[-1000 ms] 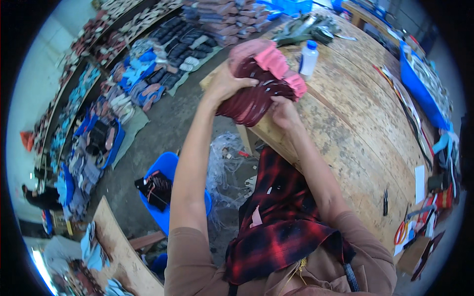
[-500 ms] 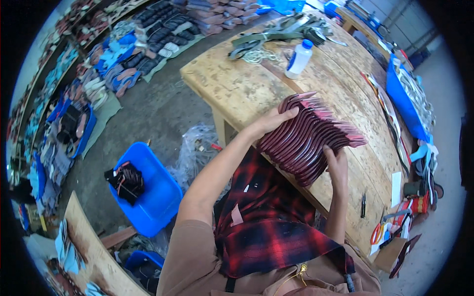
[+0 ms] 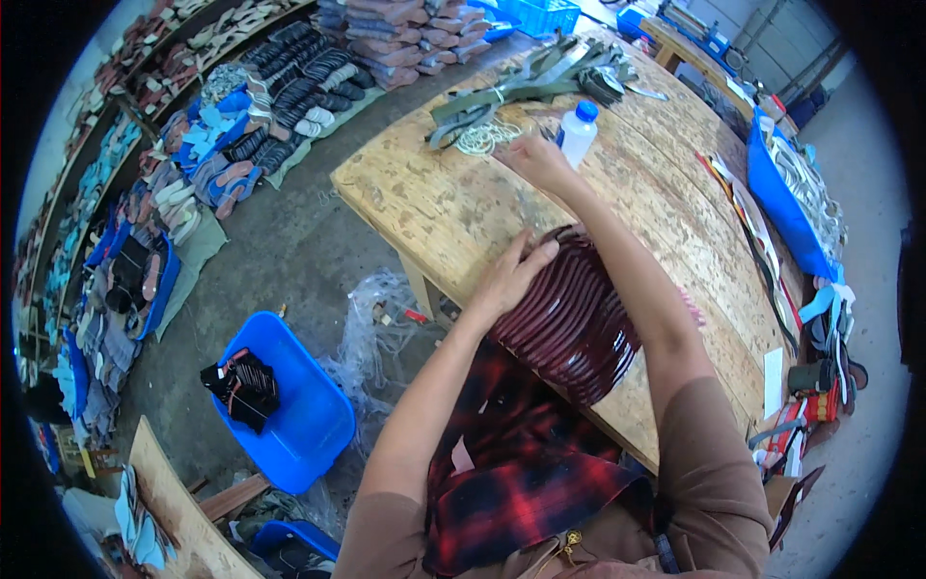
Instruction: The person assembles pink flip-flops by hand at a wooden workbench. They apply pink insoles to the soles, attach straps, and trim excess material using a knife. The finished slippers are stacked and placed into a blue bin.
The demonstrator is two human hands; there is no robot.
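My left hand [image 3: 511, 278] grips the near left end of a stack of dark red, glossy, wavy-edged pieces [image 3: 564, 323], its thumb lying over the top. The stack stands along the front edge of the wooden table, and my right forearm covers part of it. Pink edges show beyond that forearm. Farther up the table, my right hand [image 3: 540, 162] reaches to a loose coil of thin white string [image 3: 484, 138], its fingers drawn together at the coil's edge. Whether string is between them is hidden. Just right of that hand stands a white bottle with a blue cap [image 3: 579, 133].
Grey-green straps [image 3: 526, 82] lie at the table's [image 3: 395, 183] far end. A blue tub [image 3: 323, 391] holding a dark bundle stands on the floor at left, beside clear plastic wrap [image 3: 376, 323]. Long strips [image 3: 757, 246] and a blue container [image 3: 786, 198] line the right side.
My right hand has left the stack and moved up and left across the table to the string. The left hand still holds the stack, now set slightly lower.
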